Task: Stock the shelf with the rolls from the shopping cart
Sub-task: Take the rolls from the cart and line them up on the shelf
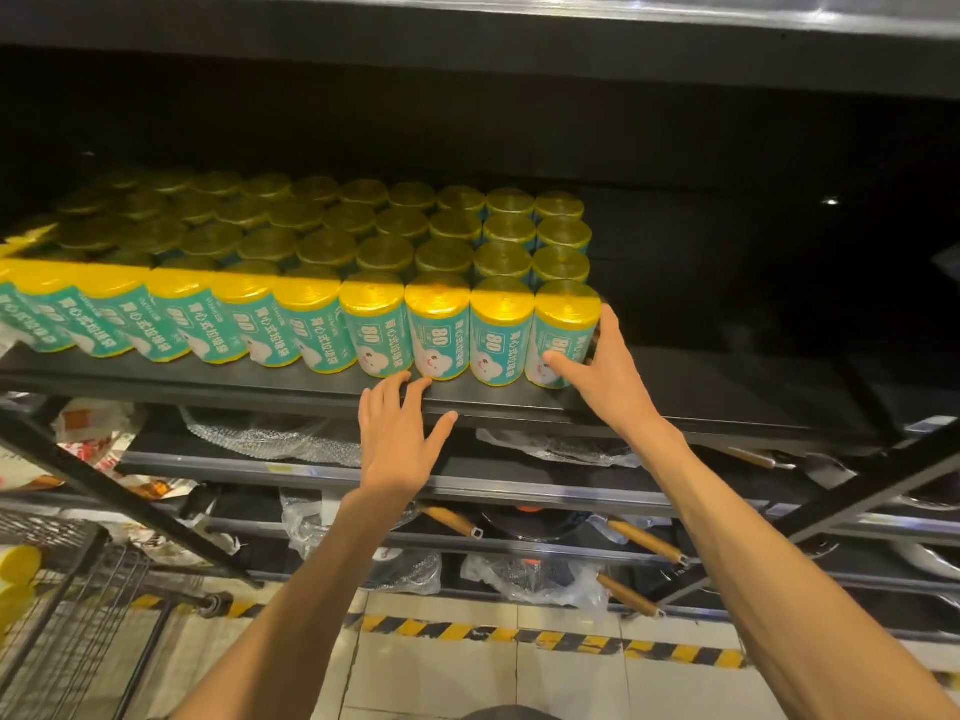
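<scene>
Several yellow rolls with teal labels (379, 324) stand upright in rows on the black shelf (727, 392), filling its left and middle. My right hand (597, 371) grips the rightmost front roll (563, 324), thumb on its label and fingers round its right side. My left hand (400, 433) is spread flat, its fingertips resting on the shelf's front edge just below the front row. The shopping cart (67, 605) is at the lower left, with yellow rolls (18, 569) showing in it.
The shelf's right part is bare and dark. Lower shelves hold plastic-wrapped pans with wooden handles (644, 540) and bagged goods (93, 439). A yellow-black hazard stripe (545, 639) runs along the tiled floor. Another shelf board (519, 23) hangs overhead.
</scene>
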